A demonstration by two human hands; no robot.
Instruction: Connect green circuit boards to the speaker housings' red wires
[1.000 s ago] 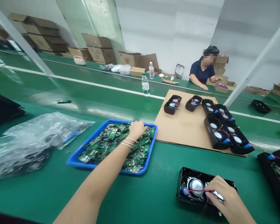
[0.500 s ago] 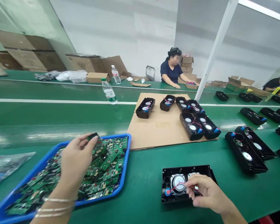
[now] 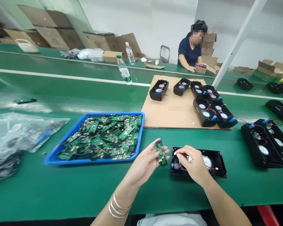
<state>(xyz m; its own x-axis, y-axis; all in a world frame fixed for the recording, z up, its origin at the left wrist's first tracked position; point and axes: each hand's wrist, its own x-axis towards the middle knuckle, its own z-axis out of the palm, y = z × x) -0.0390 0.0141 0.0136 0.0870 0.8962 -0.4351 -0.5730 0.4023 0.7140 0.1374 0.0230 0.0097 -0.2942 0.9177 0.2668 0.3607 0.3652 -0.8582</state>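
Observation:
A green circuit board (image 3: 161, 153) rests in my left hand (image 3: 145, 163), held by the fingers with its component side up. Just to the right, my right hand (image 3: 193, 164) is pinched over the left part of a black speaker housing (image 3: 220, 160); a small white connector seems to be at its fingertips. Inside the housing are two round speakers, a blue part (image 3: 176, 166) and red wires, partly hidden by that hand. Left of my hands stands a blue tray (image 3: 141, 138) heaped with green circuit boards (image 3: 103, 138).
Several wired black housings (image 3: 204, 113) stand on a cardboard sheet (image 3: 169, 116), more at the right. Plastic bags (image 3: 21, 131) lie at the left. A bottle (image 3: 124, 71) stands beyond the tray. Across the bench sits a person (image 3: 191, 50) with a small box.
My left hand has moved from over the tray to beside the housing, carrying a board. My right hand has shifted onto the housing's left part. The view has turned left and down.

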